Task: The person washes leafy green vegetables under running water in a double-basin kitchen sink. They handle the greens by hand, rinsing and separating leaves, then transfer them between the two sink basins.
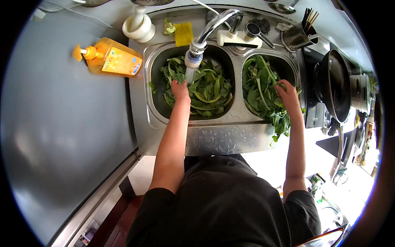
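Note:
Water runs from the chrome faucet (220, 20) into the left sink basin (157, 106). My left hand (180, 89) is under the stream, its fingers closed around some leafy greens (213, 89) from the heap lying in that basin. Over the right sink basin (285, 63), my right hand (286, 89) pinches a stem of the leafy greens (257, 83) piled there. Part of that pile spills over the front rim, with leaves (280, 123) hanging onto the wet steel ledge. My fingertips are partly hidden among the leaves.
Left of the sink lies an orange pump bottle (114, 58). Behind are a stone mortar (142, 31), a yellow cloth (183, 34), a measuring scoop (253, 30) and a metal chopstick holder (293, 38). A black frying pan (336, 86) stands at right.

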### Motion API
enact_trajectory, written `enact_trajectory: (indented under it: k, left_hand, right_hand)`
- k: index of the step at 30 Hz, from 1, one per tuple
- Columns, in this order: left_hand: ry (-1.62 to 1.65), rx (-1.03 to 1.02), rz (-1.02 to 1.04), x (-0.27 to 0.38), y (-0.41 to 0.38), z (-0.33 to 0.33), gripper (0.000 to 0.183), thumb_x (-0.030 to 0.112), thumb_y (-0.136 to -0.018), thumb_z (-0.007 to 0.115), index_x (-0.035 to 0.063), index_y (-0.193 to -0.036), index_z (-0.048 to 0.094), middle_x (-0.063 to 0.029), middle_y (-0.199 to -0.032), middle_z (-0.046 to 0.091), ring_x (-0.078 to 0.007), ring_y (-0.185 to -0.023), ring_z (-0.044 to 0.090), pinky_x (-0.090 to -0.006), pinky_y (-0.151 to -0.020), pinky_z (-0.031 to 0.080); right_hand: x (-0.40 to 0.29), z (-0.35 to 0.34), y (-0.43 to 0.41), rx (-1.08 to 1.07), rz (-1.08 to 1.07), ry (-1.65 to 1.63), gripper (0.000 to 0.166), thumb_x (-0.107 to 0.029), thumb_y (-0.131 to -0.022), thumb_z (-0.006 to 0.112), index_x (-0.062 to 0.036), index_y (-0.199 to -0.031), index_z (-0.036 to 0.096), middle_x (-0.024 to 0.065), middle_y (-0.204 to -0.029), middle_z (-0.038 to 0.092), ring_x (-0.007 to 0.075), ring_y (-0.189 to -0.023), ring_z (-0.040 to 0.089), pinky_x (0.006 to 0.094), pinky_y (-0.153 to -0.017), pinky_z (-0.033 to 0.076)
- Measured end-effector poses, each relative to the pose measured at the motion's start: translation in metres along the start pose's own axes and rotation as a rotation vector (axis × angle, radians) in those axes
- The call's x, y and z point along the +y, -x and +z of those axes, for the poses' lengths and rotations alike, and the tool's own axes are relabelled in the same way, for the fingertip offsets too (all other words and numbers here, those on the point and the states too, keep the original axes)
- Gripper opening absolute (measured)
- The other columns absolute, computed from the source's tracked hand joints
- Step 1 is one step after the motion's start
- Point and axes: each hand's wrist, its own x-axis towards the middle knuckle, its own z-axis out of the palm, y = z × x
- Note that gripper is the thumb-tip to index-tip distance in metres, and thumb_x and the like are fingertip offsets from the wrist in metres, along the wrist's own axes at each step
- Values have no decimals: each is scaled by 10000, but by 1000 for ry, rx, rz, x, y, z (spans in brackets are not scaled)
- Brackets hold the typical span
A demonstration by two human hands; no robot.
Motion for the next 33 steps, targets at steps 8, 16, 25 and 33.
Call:
enact_trajectory:
  k: [8, 16, 25, 33]
  left_hand:
    - [-594, -344, 200, -29, 21, -9, 274, 115, -688, 691, -16, -792, 475, -143, -716, 538, -273, -647, 569, -435, -554, 432]
    - [49, -458, -274, -1, 37, -48, 117, 91, -769, 566, 14, -823, 497, -79, -694, 560, -171, -547, 599, -255, -431, 473]
    - [359, -244, -152, -10, 30, -72, 83, 61, -779, 546, 21, -833, 497, -82, -707, 571, -167, -504, 561, -256, -422, 458]
    - [-91, 213, 331, -21, 23, -60, 277, 55, -752, 603, 4, -999, 489, -99, -906, 548, -160, -807, 539, -307, -709, 450]
  right_hand:
    - [-28, 86, -7, 14, -537, 367, 440, -224, -696, 675, 12, -1045, 545, 172, -1053, 539, 307, -1005, 508, 374, -860, 414]
    - [-24, 213, 5, -283, -797, 281, 324, -214, -702, 643, -32, -952, 549, 153, -920, 550, 307, -914, 542, 397, -828, 412]
    - [-9, 248, -12, -245, -649, 470, 192, -124, -725, 565, -36, -895, 566, 138, -911, 532, 315, -876, 544, 421, -800, 411]
    - [-72, 158, -13, -134, -661, -180, 219, -96, -838, 477, 36, -1009, 511, 168, -875, 491, 320, -807, 515, 357, -715, 423]
